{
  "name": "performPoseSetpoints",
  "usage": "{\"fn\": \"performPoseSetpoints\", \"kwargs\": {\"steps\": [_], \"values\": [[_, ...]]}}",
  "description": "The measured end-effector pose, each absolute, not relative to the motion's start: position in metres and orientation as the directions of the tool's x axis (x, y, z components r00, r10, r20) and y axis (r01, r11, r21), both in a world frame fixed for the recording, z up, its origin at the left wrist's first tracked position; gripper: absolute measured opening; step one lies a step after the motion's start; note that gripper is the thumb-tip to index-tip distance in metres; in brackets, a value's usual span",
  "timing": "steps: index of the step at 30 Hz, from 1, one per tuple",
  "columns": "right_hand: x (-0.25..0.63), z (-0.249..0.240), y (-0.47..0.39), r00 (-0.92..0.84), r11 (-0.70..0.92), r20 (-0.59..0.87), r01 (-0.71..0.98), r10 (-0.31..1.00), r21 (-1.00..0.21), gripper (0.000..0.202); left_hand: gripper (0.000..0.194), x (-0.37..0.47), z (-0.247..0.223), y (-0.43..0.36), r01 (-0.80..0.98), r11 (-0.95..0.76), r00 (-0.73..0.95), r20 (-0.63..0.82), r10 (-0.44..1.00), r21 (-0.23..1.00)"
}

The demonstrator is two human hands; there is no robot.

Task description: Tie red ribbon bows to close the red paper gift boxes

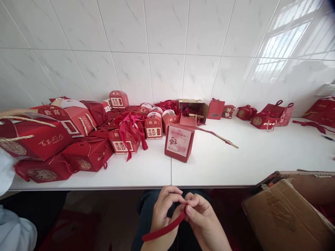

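My left hand and my right hand meet in front of the table's edge, above the lap. Between their fingertips they pinch a red ribbon, whose flat length curves down to the left across my left hand. Behind them on the table stands an upright red box with a pale printed front showing a couple. To its left are a small red box and another red box with shiny red ribbons draped over it.
Many red gift boxes are piled at the left of the white table. A cardboard carton stands at the lower right. A person's sleeve shows at the left edge. Red bags stand along the wall.
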State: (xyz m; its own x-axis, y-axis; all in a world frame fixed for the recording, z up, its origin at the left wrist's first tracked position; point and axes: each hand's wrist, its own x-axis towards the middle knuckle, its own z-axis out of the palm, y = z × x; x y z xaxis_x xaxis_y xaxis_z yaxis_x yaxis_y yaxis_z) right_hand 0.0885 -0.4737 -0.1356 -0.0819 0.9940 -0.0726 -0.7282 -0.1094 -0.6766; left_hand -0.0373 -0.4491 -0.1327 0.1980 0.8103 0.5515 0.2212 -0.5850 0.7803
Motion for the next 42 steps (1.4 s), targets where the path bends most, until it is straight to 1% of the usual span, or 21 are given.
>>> {"fn": "performPoseSetpoints", "kwargs": {"steps": [5, 8, 11, 16, 20, 22, 23, 26, 27, 28, 29, 30, 31, 32, 33, 35, 37, 39, 42], "values": [[0.086, -0.133, -0.471, -0.029, -0.047, -0.037, -0.720, 0.999, -0.692, 0.015, 0.010, -0.028, -0.131, -0.452, 0.235, -0.571, 0.071, 0.572, 0.817, 0.786], [0.087, -0.133, -0.470, 0.011, -0.006, -0.019, -0.711, 1.000, -0.703, 0.017, 0.008, -0.025, -0.130, -0.453, 0.250, -0.566, 0.046, 0.575, 0.817, 0.785], [0.091, -0.134, -0.469, -0.007, -0.001, 0.006, -0.691, 1.000, -0.723, 0.013, 0.009, -0.028, -0.129, -0.449, 0.289, -0.582, 0.084, 0.585, 0.806, 0.760], [0.099, -0.136, -0.469, -0.082, -0.022, 0.041, -0.649, 0.996, -0.761, 0.014, 0.007, -0.038, -0.131, -0.443, 0.391, -0.636, 0.167, 0.628, 0.760, 0.666], [0.103, -0.139, -0.466, -0.087, -0.054, 0.010, -0.696, 0.996, -0.716, 0.014, 0.010, -0.041, -0.129, -0.436, 0.350, -0.704, 0.288, 0.645, 0.708, 0.618], [0.105, -0.142, -0.464, -0.056, -0.051, -0.015, -0.722, 0.998, -0.690, 0.016, 0.013, -0.042, -0.123, -0.424, 0.367, -0.697, 0.305, 0.628, 0.716, 0.616], [0.107, -0.143, -0.463, -0.035, -0.047, -0.031, -0.733, 0.999, -0.679, 0.017, 0.014, -0.043, -0.118, -0.413, 0.390, -0.672, 0.277, 0.616, 0.738, 0.629], [0.110, -0.145, -0.461, 0.008, -0.049, -0.084, -0.755, 0.996, -0.653, 0.019, 0.016, -0.045, -0.098, -0.366, 0.440, -0.543, 0.084, 0.569, 0.818, 0.715], [0.110, -0.145, -0.460, 0.010, -0.056, -0.099, -0.761, 0.995, -0.646, 0.021, 0.019, -0.044, -0.089, -0.346, 0.438, -0.511, -0.011, 0.573, 0.820, 0.740], [0.110, -0.145, -0.459, 0.011, -0.061, -0.109, -0.766, 0.994, -0.640, 0.022, 0.025, -0.042, -0.079, -0.327, 0.429, -0.492, -0.070, 0.570, 0.818, 0.758], [0.110, -0.145, -0.458, 0.013, -0.063, -0.113, -0.770, 0.993, -0.635, 0.024, 0.033, -0.041, -0.068, -0.307, 0.409, -0.491, -0.075, 0.565, 0.822, 0.769], [0.111, -0.146, -0.456, 0.014, -0.062, -0.114, -0.773, 0.993, -0.632, 0.025, 0.042, -0.038, -0.057, -0.290, 0.376, -0.494, -0.065, 0.554, 0.830, 0.784], [0.111, -0.147, -0.455, 0.015, -0.058, -0.110, -0.774, 0.994, -0.631, 0.027, 0.050, -0.036, -0.046, -0.275, 0.329, -0.489, -0.019, 0.523, 0.852, 0.808], [0.111, -0.148, -0.454, 0.020, -0.049, -0.101, -0.774, 0.995, -0.631, 0.027, 0.055, -0.033, -0.035, -0.263, 0.292, -0.465, 0.051, 0.472, 0.880, 0.836], [0.111, -0.150, -0.453, 0.025, -0.038, -0.090, -0.774, 0.996, -0.632, 0.027, 0.056, -0.031, -0.026, -0.254, 0.265, -0.448, 0.130, 0.429, 0.894, 0.854], [0.111, -0.154, -0.452, 0.039, -0.007, -0.058, -0.774, 0.998, -0.633, 0.026, 0.047, -0.028, -0.014, -0.246, 0.241, -0.425, 0.264, 0.362, 0.894, 0.872], [0.111, -0.158, -0.451, 0.048, 0.027, -0.016, -0.775, 0.999, -0.631, 0.025, 0.035, -0.026, -0.009, -0.248, 0.238, -0.426, 0.338, 0.337, 0.879, 0.873], [0.110, -0.160, -0.452, 0.045, 0.043, 0.013, -0.772, 0.999, -0.634, 0.023, 0.027, -0.026, -0.011, -0.254, 0.237, -0.439, 0.359, 0.342, 0.868, 0.866], [0.111, -0.156, -0.454, 0.021, 0.025, 0.014, -0.757, 1.000, -0.653, 0.022, 0.022, -0.025, -0.021, -0.266, 0.236, -0.494, 0.323, 0.412, 0.852, 0.837]]}}
